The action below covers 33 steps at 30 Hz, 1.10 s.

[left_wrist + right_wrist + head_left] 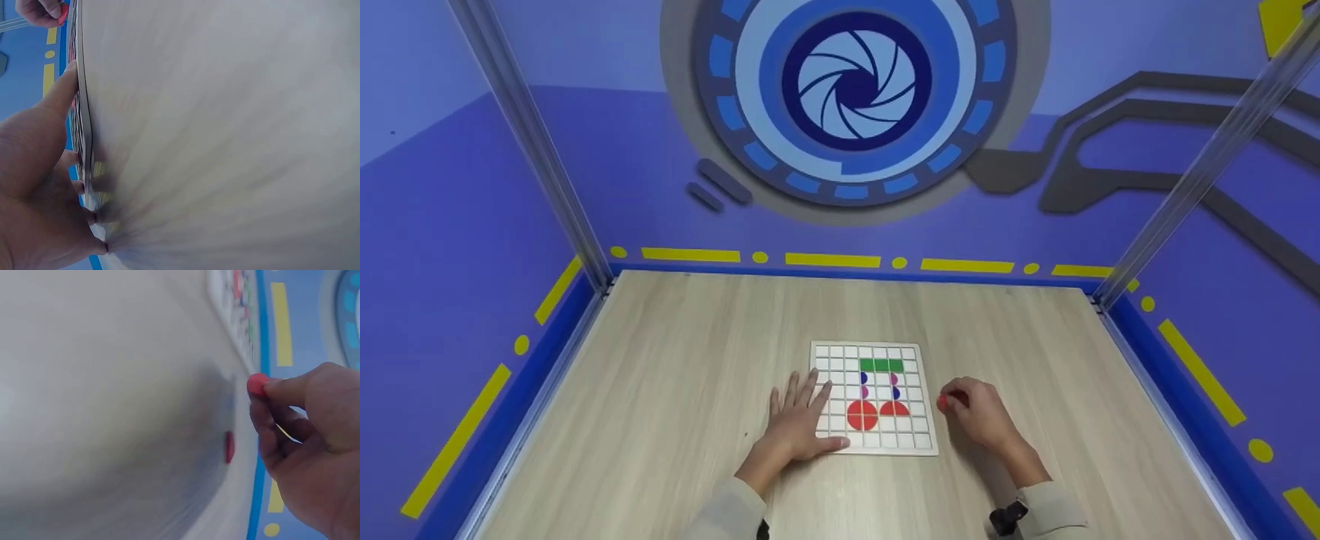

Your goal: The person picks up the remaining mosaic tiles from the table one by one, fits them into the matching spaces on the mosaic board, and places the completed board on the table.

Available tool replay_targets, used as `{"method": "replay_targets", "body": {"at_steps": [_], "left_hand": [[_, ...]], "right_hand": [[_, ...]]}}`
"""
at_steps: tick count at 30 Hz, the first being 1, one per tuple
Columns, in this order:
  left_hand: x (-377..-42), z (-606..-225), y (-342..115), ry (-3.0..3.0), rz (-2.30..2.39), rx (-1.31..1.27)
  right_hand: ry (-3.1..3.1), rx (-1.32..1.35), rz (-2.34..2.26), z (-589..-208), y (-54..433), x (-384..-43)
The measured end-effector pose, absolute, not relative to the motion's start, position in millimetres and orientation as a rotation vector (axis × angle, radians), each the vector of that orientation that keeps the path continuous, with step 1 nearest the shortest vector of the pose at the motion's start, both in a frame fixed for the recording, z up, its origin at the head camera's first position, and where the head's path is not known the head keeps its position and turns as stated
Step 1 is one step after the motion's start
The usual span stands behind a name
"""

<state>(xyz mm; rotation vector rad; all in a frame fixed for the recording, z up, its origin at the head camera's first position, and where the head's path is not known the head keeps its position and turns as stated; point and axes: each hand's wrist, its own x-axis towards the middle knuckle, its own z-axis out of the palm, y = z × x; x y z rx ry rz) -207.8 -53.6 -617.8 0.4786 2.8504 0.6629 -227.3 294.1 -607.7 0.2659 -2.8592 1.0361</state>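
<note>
A square grid board (838, 364) with white cells and a pale wooden frame lies on the table. On it sit green squares (881, 365) in a row, small blue and pink half-rounds, a red circle (862, 415) of quarter pieces and a red half circle (894, 409). My left hand (791, 431), fingers spread and straight, rests along the board's left side, its thumb at the bottom edge. Just right of the board, my right hand (981, 412) pinches a small red piece (257, 384) with rounded edge between thumb and fingers.
The wood-grain table (697, 337) carries the board near its middle front. Blue-purple walls with yellow marks (832, 260) close it in at the back and sides, with metal posts (1185, 172) at the back corners. A small dark red patch (229, 447) shows low on the tabletop.
</note>
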Motion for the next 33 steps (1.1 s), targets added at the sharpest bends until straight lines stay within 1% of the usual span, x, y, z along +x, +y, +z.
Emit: {"method": "replay_targets", "body": {"at_steps": [6,12,21,33], "left_hand": [[-207,-618,-54,2.842,0.698,0.482],[-207,-619,-54,2.844,0.688,0.477],[-209,-619,-54,2.846,0.676,0.494],[-208,-619,-54,2.848,0.665,0.498]], "right_hand": [[-2.836,0.364,1.266,-602,272,-224],[-2.842,0.421,1.347,-609,247,-221],[-2.839,0.509,1.325,-616,226,-219],[-2.898,0.566,1.220,-623,223,-220]]}}
